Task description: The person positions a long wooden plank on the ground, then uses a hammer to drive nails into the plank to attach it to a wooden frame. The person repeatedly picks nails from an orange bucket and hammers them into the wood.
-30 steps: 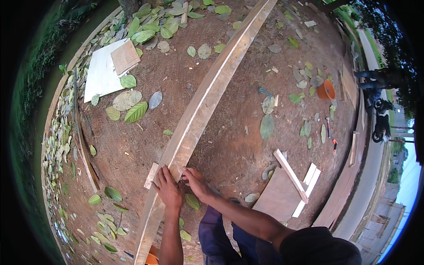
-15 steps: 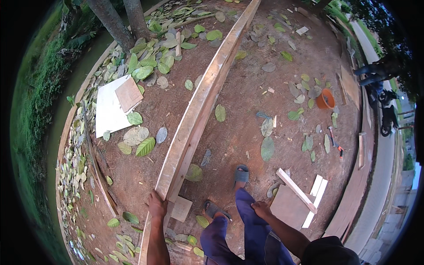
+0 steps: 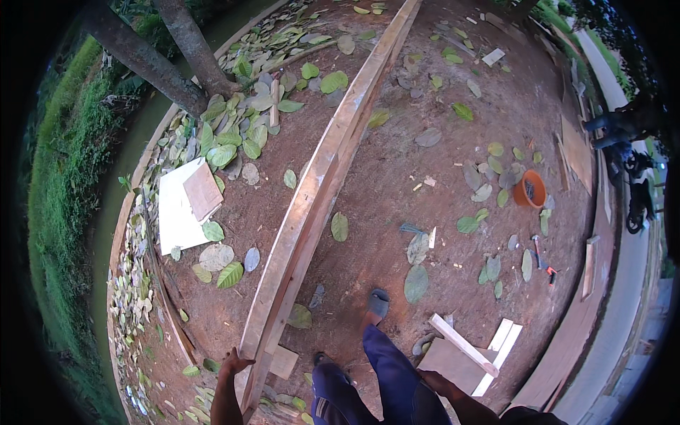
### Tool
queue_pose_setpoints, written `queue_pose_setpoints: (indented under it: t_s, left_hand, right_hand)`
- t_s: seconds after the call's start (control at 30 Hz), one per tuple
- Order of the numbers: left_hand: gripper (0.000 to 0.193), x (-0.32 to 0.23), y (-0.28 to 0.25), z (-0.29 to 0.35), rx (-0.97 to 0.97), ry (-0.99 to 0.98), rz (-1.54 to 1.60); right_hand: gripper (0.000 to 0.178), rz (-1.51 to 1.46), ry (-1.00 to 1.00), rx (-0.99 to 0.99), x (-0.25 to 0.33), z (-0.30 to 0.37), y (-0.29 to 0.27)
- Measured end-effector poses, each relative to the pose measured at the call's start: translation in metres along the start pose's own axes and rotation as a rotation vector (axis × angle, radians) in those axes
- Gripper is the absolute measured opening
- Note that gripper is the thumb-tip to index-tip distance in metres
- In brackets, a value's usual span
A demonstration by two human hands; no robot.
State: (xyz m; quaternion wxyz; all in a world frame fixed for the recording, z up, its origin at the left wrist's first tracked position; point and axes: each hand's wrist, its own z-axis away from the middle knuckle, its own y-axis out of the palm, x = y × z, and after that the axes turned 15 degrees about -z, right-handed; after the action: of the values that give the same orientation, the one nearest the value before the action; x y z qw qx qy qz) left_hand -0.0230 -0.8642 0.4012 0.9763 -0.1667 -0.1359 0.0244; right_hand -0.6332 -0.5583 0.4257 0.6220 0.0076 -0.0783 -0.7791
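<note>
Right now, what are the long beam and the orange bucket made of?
The long beam looks like bare, rough wood: brown with pale, scuffed patches. The orange bucket is probably smooth plastic, judging by its even, bright colour, but painted metal is possible.

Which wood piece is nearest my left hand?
The long beam slanting up the picture: your left hand is at its edge; shorter pieces lie farther off.
</note>
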Motion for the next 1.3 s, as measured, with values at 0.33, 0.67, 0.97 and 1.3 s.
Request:
queue_pose_setpoints:
  t_s: [0.33, 0.67, 0.97, 1.3]
  left_hand:
    - [0.110, -0.363, -0.319, -0.032, -0.739, 0.476, 0.498]
    - [0.062, -0.372, -0.323, -0.115, -0.908, 0.297, 0.517]
    - [0.058, -0.436, -0.311, -0.023, -0.719, 0.081, 0.592]
    - [0.046, -0.514, -0.304, -0.011, -0.794, -0.523, 0.774]
  right_hand:
    - [0.048, 0.108, -0.040, 0.048, 0.029, 0.010, -0.060]
    - [0.048, 0.538, -0.135, -0.217, 0.245, -0.012, -0.130]
    - [0.056, 0.421, -0.515, -0.516, 0.587, -0.034, -0.070]
    - [0.059, 0.024, -0.704, -0.362, 0.898, -0.159, -0.098]
